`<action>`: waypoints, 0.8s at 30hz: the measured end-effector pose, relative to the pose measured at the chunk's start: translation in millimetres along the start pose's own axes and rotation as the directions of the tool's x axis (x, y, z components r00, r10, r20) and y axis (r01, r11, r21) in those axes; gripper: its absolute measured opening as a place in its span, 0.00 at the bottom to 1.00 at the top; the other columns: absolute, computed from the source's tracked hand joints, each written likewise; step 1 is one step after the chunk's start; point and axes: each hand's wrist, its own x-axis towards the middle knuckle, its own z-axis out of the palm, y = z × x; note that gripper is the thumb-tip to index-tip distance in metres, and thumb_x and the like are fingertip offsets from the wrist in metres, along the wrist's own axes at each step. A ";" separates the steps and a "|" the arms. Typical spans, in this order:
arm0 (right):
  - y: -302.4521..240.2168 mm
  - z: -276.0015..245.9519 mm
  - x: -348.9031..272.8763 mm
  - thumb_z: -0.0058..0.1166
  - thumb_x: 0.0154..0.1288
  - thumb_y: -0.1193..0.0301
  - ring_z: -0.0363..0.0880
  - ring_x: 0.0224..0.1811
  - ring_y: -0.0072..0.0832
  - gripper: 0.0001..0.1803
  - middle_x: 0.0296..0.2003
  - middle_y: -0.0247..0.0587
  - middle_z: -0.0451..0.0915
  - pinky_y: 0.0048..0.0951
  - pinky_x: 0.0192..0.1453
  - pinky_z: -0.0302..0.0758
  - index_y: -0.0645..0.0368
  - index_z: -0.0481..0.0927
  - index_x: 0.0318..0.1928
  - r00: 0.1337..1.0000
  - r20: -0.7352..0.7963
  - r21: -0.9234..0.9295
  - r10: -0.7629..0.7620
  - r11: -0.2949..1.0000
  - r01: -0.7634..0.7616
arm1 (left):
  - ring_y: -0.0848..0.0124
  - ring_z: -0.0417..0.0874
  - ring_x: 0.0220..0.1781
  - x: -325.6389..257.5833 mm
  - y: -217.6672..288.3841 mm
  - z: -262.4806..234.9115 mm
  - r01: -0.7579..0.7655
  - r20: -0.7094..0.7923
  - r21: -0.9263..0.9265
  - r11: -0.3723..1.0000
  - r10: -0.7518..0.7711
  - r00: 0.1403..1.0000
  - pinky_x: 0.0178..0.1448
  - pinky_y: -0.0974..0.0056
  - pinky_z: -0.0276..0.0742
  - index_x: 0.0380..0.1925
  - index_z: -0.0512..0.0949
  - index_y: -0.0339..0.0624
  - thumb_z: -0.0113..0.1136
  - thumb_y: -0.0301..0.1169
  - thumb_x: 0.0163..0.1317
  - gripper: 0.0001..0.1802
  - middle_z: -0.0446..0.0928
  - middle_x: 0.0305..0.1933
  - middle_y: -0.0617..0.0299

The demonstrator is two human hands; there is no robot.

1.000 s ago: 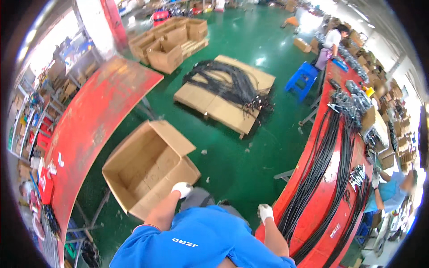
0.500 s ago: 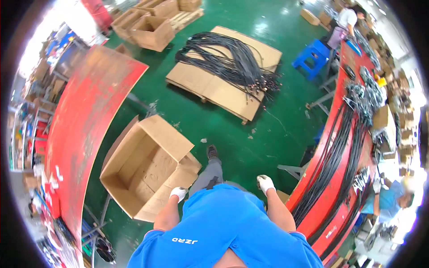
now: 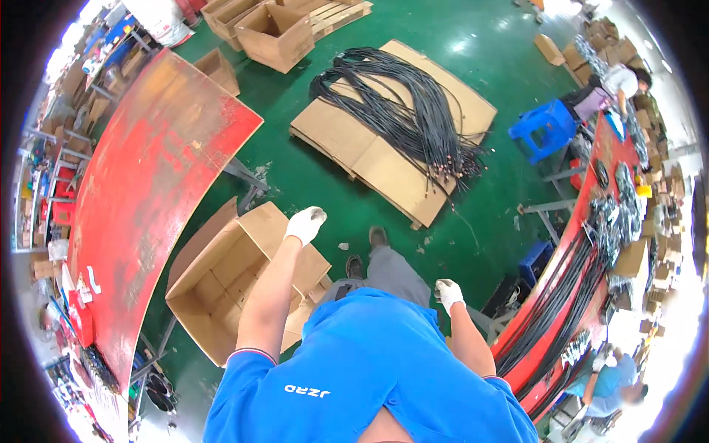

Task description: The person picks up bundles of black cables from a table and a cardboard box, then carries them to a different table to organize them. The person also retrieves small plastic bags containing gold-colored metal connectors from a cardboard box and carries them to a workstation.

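Note:
I look down on my blue shirt and grey trousers while walking on a green floor. My left hand (image 3: 306, 224), in a white glove, swings forward above the flap of an open, empty cardboard box (image 3: 221, 284) and holds nothing, its fingers loosely curled. My right hand (image 3: 447, 293), also gloved, hangs by my hip with nothing in it. Ahead lies a pallet covered with cardboard (image 3: 377, 151) bearing a bundle of long black cables (image 3: 413, 111).
A long red table (image 3: 140, 207) runs along my left. Another red bench (image 3: 569, 288) with black cables lies on my right, where other people work. A blue stool (image 3: 543, 131) stands beyond it. More cardboard boxes (image 3: 277, 33) sit at the far end.
I have stepped forward toward the pallet. My left hand swung up and ahead over the box flap; the right hand dropped lower beside me.

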 end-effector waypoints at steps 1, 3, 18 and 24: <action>-10.9 4.5 9.0 0.53 0.72 0.65 0.79 0.31 0.25 0.16 0.36 0.34 0.81 0.32 0.37 0.77 0.58 0.79 0.55 1.000 0.020 -0.042 0.013 0.999 -0.012 | 0.55 0.82 0.59 3.5 4.0 -5.7 0.023 -0.015 -0.027 0.999 -0.023 1.000 0.63 0.57 0.76 0.52 0.81 0.44 0.56 0.47 0.67 0.23 0.83 0.55 0.51; -38.8 20.4 29.6 0.53 0.71 0.64 0.79 0.32 0.26 0.17 0.36 0.35 0.82 0.33 0.37 0.78 0.59 0.80 0.55 0.997 0.071 -0.117 0.030 0.993 -0.022 | 0.54 0.82 0.59 -1.6 -0.8 -12.7 0.096 -0.034 -0.012 0.995 -0.096 0.995 0.62 0.56 0.76 0.52 0.82 0.43 0.57 0.47 0.65 0.23 0.83 0.55 0.50; -342.8 64.7 236.4 0.51 0.71 0.63 0.83 0.36 0.36 0.18 0.36 0.47 0.85 0.36 0.42 0.78 0.63 0.83 0.51 0.912 0.149 -0.587 -0.382 0.708 0.392 | 0.49 0.82 0.56 11.4 -126.4 -70.9 0.703 0.008 0.085 0.706 -0.706 0.708 0.60 0.53 0.77 0.47 0.85 0.43 0.53 0.47 0.62 0.24 0.83 0.51 0.45; -490.0 107.5 236.8 0.53 0.73 0.65 0.76 0.30 0.21 0.16 0.33 0.31 0.80 0.27 0.34 0.75 0.62 0.80 0.54 0.905 0.159 0.115 -0.396 0.917 0.381 | 0.57 0.84 0.56 174.2 -4.6 -134.5 0.343 -0.220 -0.120 0.932 -0.362 0.906 0.59 0.58 0.77 0.51 0.83 0.40 0.57 0.42 0.66 0.21 0.84 0.51 0.47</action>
